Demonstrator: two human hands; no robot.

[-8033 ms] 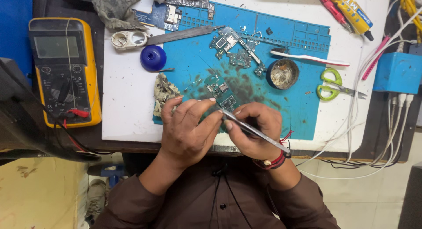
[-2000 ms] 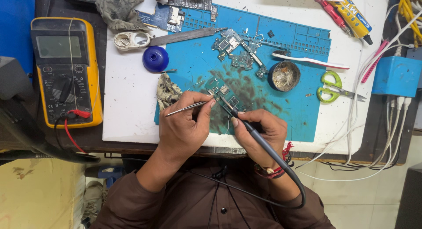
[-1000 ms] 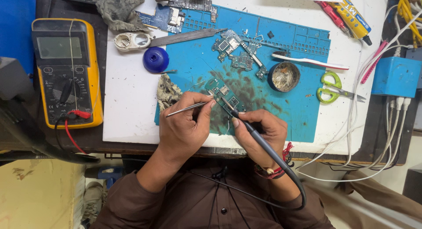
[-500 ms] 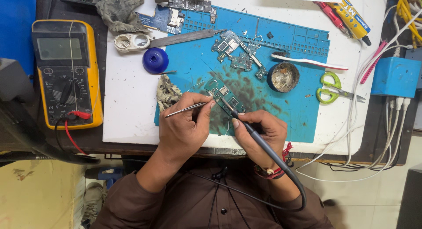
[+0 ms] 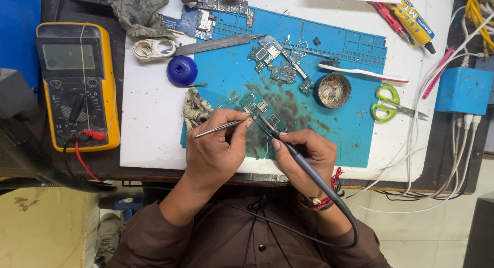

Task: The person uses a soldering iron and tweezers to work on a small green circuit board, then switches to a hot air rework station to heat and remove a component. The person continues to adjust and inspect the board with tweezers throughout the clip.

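On blue mat (image 5: 355,129), left hand (image 5: 213,154) pinches tweezers (image 5: 218,129), right hand (image 5: 309,160) grips soldering iron (image 5: 288,147) on circuit board (image 5: 260,111); a slip could bridge pads.

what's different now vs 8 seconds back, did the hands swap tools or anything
Eight seconds ago both hands were bunched together over the tweezers. Since then the right hand has taken up a corded soldering iron, its tip now on the small green circuit board, and the left hand has taken the tweezers alone. Over the last two seconds nothing visibly moved. The multimeter, scissors and blue mat stayed put.
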